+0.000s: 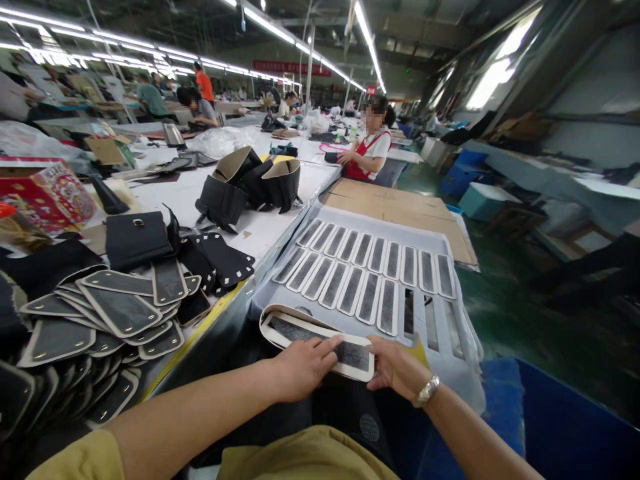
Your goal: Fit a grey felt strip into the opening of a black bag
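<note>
I hold a stack of flat oblong pieces, dark in the middle with a cream border, at the near edge of a grey board. My left hand rests on top of the stack with fingers curled over it. My right hand, a watch on its wrist, grips the stack's right end. Two rows of the same pieces lie side by side on the board just beyond my hands.
A heap of larger dark bordered pieces covers the white table at left, with black folded parts further back. Cardboard sheets lie beyond the board. A person in a red apron sits ahead. A blue bin stands at right.
</note>
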Available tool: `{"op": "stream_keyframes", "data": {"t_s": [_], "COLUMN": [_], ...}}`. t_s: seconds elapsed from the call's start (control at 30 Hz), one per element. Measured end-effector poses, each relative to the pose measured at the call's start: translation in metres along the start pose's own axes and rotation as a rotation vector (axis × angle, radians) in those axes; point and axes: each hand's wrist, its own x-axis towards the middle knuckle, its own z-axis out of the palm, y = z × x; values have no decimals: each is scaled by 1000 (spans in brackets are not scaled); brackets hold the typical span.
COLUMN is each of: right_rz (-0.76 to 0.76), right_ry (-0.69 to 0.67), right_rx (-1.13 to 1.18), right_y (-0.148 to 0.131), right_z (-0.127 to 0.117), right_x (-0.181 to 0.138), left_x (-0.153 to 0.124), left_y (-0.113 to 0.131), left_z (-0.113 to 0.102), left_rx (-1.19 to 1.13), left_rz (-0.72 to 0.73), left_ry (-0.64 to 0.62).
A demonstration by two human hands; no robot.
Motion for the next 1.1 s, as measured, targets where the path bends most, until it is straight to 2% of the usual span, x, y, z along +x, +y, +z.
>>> {"op": "stream_keyframes", "data": {"t_s": [0.13,0.2,0.37,0.43,0.53,0.7,0.9,1.0,1.1], "right_rz": [62,37,-296,-397,-448,-392,-330,-214,-6], "right_ry": [-158,-152,18,82,150,61,5,-26,-77], "right_rx": [223,139,-736,-941,-1138,-1325,-1360,-1328,-1256], "right_y": [8,14,11,0,-12,-11,-17,-25,-33], "right_z": [-21,-25,-18,-16,-19,-25,-25,-26,-30], "right_x": [8,14,33,43,62,90,93,96,105], "left_x": [8,9,4,3,3,7,11,12,13], "left_y": [1,1,2,3,5,9,10,10,9], "left_z": [-4,-4,0,2,3,5,6,5,4], "left_rx": [-75,-91,-88,-86,-78,-56,-55,-50,-48], "left_rz": [-43,-60,-88,-92,-103,-128,-153,-144,-137], "left_ry": [-18,-18,-12,-17,-20,-12,-26,-47,-39]}}
